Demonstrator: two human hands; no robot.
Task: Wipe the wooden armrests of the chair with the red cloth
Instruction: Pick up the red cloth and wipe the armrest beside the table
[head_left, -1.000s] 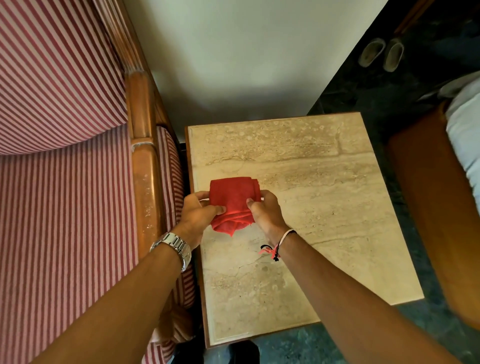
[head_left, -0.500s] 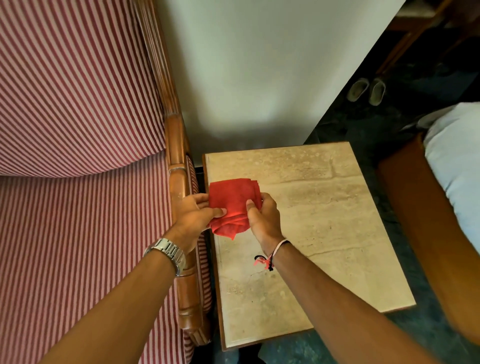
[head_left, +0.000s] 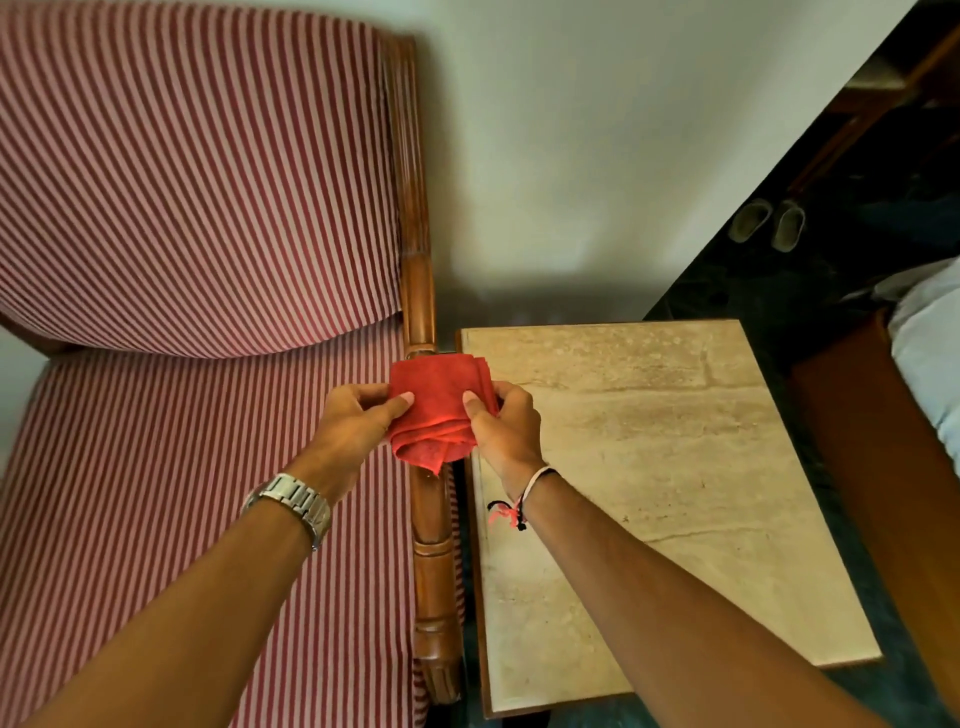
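A red-and-white striped upholstered chair (head_left: 182, 208) stands beside a beige stone-topped worktop (head_left: 675, 467). Above its turned, polished wooden armrest (head_left: 431, 545), the left hand (head_left: 358, 415) and right hand (head_left: 506, 426) pinch a folded, nubby red cloth (head_left: 439, 410), fingers (head_left: 400, 401) closed on its edges.

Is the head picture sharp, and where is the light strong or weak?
Head view: red cloth and both hands are sharp; the wall is brightly lit; the floor around the slippers is dark; the wide lens bends the armrest.
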